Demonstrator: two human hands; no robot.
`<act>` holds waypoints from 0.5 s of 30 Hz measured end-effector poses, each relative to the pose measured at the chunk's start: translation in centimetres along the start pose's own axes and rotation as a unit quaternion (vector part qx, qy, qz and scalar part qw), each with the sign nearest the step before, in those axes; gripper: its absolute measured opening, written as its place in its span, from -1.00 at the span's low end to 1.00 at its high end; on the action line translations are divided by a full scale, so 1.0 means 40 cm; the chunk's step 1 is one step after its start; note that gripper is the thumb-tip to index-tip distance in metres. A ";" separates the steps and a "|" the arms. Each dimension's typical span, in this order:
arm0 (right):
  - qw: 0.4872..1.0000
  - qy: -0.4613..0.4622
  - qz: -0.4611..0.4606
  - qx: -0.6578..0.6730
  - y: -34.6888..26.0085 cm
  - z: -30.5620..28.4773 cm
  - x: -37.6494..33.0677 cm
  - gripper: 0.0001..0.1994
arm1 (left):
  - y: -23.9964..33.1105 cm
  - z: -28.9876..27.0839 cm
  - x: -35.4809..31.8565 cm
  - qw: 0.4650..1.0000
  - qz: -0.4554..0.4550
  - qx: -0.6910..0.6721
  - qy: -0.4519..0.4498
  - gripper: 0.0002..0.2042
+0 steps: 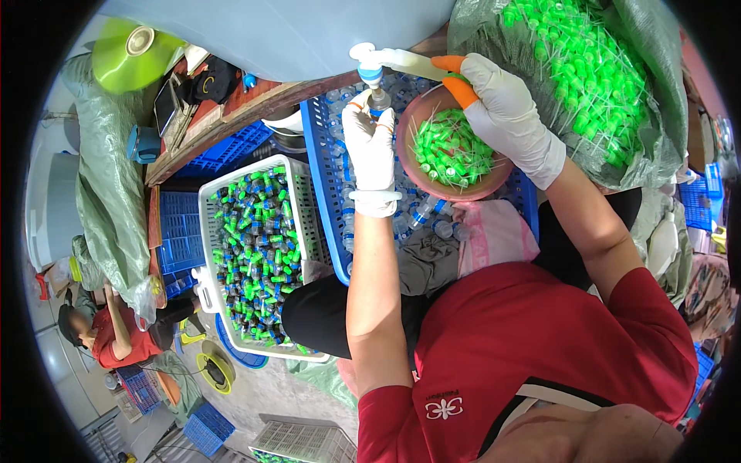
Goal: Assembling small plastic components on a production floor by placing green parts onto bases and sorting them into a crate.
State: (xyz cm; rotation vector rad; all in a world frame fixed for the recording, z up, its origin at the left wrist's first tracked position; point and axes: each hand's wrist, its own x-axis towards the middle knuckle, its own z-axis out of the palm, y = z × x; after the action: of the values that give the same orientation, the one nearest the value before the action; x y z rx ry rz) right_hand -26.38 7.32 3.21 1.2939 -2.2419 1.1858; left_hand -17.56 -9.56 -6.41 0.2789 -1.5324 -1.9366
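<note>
My left hand (370, 147), in a white glove with a band at the wrist, is closed around a small clear bottle (378, 101). The bottle's mouth is directly under a white tap with a blue ring (370, 71). My right hand (505, 116), gloved in white with orange fingertips, pinches a small green cap (458, 77), mostly hidden by the fingers. A long white lever (409, 62) reaches from the tap toward those fingertips; whether they touch, I cannot tell. Below the right hand, a pink bowl (407, 158) contains green caps with thin tubes (448, 150).
A blue crate (315, 154) of clear bottles sits before me, under the bowl. At its left stands a white basket (207, 224) of green-capped bottles. A large sack (664, 131) of green caps lies at right. A grey-blue tank (293, 38) rises ahead. Another person (116, 336) sits far left.
</note>
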 end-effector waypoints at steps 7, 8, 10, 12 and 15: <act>1.000 0.007 -0.009 -0.005 0.001 0.001 -0.002 -0.73 | -0.008 -0.002 0.003 1.000 0.006 -0.006 -0.003 -0.59; 1.000 0.005 -0.007 -0.004 0.001 -0.001 -0.003 -0.73 | -0.007 -0.001 0.002 1.000 0.004 -0.012 -0.005 -0.59; 1.000 0.003 -0.004 -0.003 -0.004 -0.003 -0.003 -0.73 | -0.007 -0.002 0.000 1.000 0.010 0.007 -0.006 -0.59; 0.997 0.064 -0.022 0.046 -0.017 -0.007 -0.003 -0.70 | -0.009 -0.010 -0.008 0.999 0.016 0.027 -0.007 -0.59; 0.992 0.026 0.075 0.102 -0.051 -0.020 -0.038 -0.67 | -0.023 -0.021 -0.039 0.995 0.033 0.097 -0.015 -0.62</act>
State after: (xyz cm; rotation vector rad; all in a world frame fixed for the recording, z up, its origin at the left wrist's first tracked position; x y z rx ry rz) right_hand -23.99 8.28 3.84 1.1656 -2.2625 1.5199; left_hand -16.23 -9.20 -7.87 0.2797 -1.7312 -1.7506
